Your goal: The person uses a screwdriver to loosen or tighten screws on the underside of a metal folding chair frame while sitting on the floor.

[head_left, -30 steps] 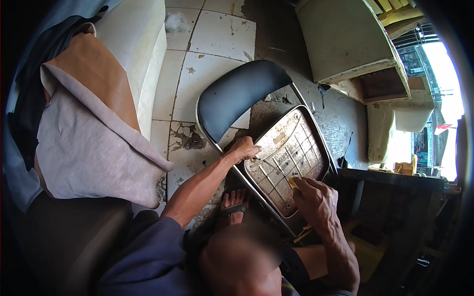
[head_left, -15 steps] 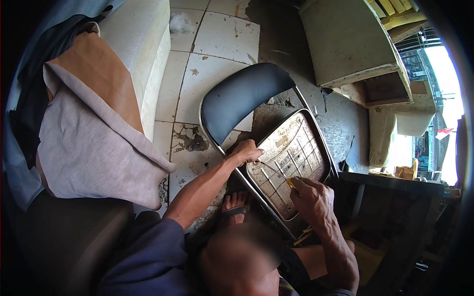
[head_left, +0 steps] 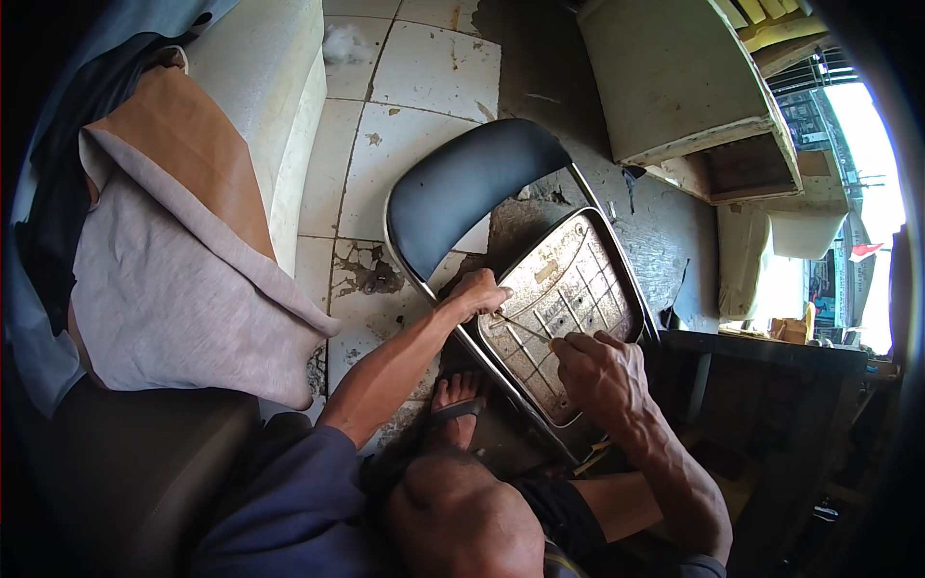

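Note:
A metal-framed chair with a black padded backrest (head_left: 472, 188) lies tilted in front of me. The rusty, ribbed underside of its seat (head_left: 581, 279) faces up. My left hand (head_left: 475, 295) is closed over the seat's left edge, beside the tubular frame, thumb toward the pan. In my right hand (head_left: 605, 378) is a screwdriver (head_left: 525, 330), its handle mostly covered by the curled fingers. The thin shaft slants across the pan toward my left thumb. The exact spot its tip touches is too small to make out.
Brown material with a pale backing (head_left: 183, 260) drapes at the left, near a dark padded surface (head_left: 135, 472). A worn cabinet-like box (head_left: 684, 87) stands far right, and a dark bench (head_left: 771, 356) nearer. My sandalled foot (head_left: 456, 397) rests close to the chair on cracked tiles.
My right hand has turned on the screwdriver and shifted slightly, hiding more of its yellow handle. My right forearm has swung outward. My left hand stays at the seat edge.

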Demonstrator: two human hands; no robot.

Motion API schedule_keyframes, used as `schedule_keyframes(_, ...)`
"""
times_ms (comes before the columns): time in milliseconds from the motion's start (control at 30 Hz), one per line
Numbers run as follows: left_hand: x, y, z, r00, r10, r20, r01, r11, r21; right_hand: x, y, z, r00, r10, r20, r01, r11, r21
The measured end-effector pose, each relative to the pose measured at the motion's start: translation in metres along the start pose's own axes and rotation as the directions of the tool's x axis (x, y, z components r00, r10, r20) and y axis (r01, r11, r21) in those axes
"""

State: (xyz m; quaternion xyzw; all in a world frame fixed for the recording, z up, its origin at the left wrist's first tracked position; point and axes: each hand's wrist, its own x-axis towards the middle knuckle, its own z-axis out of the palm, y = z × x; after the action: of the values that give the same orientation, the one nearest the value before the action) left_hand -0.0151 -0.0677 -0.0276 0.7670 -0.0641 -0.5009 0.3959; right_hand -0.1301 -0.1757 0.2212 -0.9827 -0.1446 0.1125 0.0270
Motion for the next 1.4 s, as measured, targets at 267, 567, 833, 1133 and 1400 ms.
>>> schedule_keyframes(267, 0.006, 0.005, 0.011, 0.996, 0.048, -0.08, -0.046, 0.999, 0.028, 0.014, 0.007, 0.003, 0.979, 0.128, 0.16, -0.139, 0.989, 0.058)
schedule_keyframes(567, 0.004, 0.005, 0.012, 0.992, 0.064, -0.109, -0.063, 0.998, 0.009, 0.02, -0.005, -0.02, 0.904, 0.237, 0.356, -0.235, 0.971, -0.05)
schedule_keyframes(833, 0.014, -0.004, 0.013, 0.994, 0.086, -0.068, -0.086, 0.996, -0.004, 0.031, -0.01, -0.013, 0.865, 0.28, 0.417, -0.251, 0.96, -0.125)
schedule_keyframes(1133, 0.003, 0.005, 0.01, 0.99, 0.142, -0.019, -0.143, 0.987, -0.076, 0.021, 0.015, -0.018, 0.928, 0.156, 0.339, -0.169, 0.986, 0.01)
schedule_keyframes(1400, 0.009, 0.004, 0.008, 0.994, 0.113, 0.003, -0.112, 0.991, -0.07, 0.022, 0.004, -0.009, 0.911, 0.236, 0.338, -0.235, 0.971, -0.043)
